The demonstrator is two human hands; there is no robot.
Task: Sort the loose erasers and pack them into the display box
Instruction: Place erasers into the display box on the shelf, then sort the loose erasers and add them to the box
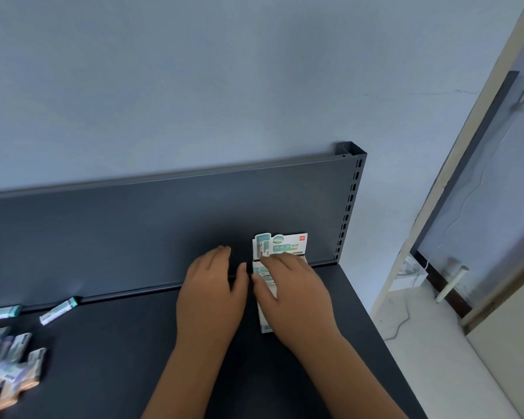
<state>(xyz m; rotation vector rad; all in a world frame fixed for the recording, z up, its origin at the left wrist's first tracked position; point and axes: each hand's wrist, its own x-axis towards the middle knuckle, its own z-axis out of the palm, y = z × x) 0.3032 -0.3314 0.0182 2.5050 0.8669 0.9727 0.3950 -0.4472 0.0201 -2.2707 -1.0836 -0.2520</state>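
White display box [280, 244] mostly hidden under flat right hand [294, 294], left hand [212, 291] flat beside

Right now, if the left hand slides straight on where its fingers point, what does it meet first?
Probably the shelf's back panel; the left hand looks nearly against it, depth unclear.
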